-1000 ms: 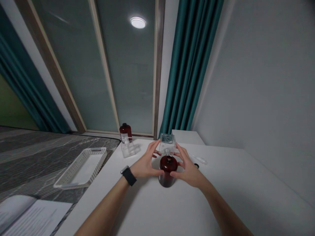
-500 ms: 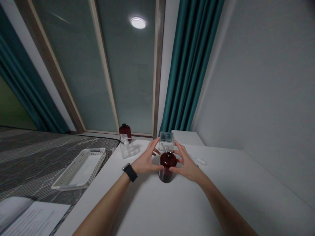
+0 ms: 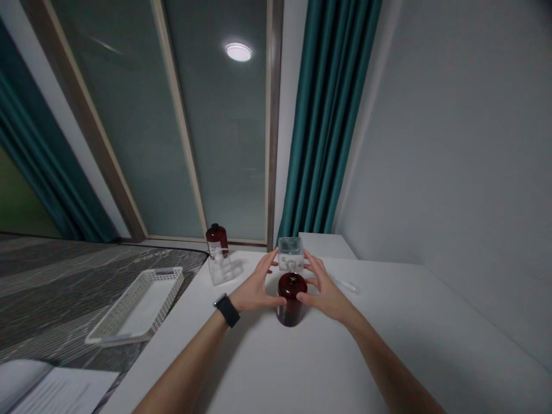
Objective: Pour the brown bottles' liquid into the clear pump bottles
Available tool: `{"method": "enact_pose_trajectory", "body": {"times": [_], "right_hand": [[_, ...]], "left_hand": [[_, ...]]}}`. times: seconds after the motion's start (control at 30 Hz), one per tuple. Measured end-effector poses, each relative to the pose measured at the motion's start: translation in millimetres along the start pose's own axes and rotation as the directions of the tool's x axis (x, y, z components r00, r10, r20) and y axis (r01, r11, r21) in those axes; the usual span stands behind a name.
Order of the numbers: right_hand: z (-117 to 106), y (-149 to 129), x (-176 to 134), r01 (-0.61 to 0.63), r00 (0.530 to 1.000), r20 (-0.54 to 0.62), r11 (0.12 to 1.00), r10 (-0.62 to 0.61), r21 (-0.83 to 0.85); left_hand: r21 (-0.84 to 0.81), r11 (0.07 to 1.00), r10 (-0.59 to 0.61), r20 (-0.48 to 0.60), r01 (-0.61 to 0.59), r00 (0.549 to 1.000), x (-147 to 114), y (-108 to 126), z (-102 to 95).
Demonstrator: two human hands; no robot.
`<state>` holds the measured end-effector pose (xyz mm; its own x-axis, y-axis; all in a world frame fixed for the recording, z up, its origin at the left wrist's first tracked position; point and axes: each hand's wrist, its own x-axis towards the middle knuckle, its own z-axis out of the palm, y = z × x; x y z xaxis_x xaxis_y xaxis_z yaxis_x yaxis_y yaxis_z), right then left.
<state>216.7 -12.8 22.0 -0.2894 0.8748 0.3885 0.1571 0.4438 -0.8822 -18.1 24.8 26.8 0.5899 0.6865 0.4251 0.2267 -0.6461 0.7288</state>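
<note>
Left hand (image 3: pixel 253 291), right hand (image 3: pixel 326 295): grip part-open, holding clear bottle (image 3: pixel 290 248) at amber bottle's (image 3: pixel 292 288) 12 o'clock; fingertip slip could topple it.

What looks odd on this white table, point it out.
The clear bottle between the left hand and right hand looks upside down, neck toward the top of the nearer brown bottle; bottles usually stand upright. No spill shows.

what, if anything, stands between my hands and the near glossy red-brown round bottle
Nothing visible does: the bare left hand and bare right hand flank the near glossy red-brown round bottle. A clear, glass-like square container shows beyond its top, between the hands; whether the two touch is unclear.
</note>
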Motion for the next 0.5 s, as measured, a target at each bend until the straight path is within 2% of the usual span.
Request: {"method": "enact_pose_trajectory", "body": {"times": [0.2, 0.33, 0.5], "right_hand": [[-1, 2, -2, 0.128, 0.992, 0.0, 0.991, -0.128, -0.024], [-1, -6, 0, 0.147, 0.987, -0.058, 0.989, -0.148, -0.015], [-1, -15, 1, 0.179, 0.977, -0.112, 0.984, -0.18, -0.019]], "left_hand": [[-0.021, 0.999, 0.037, -0.017, -0.037, 0.999, -3, 2, -1.3], [-0.052, 0.992, 0.111, -0.071, -0.115, 0.991, -2, 9, -4.3], [0.007, 0.987, 0.158, -0.127, -0.158, 0.979, 1, 17, -6.4]]}}
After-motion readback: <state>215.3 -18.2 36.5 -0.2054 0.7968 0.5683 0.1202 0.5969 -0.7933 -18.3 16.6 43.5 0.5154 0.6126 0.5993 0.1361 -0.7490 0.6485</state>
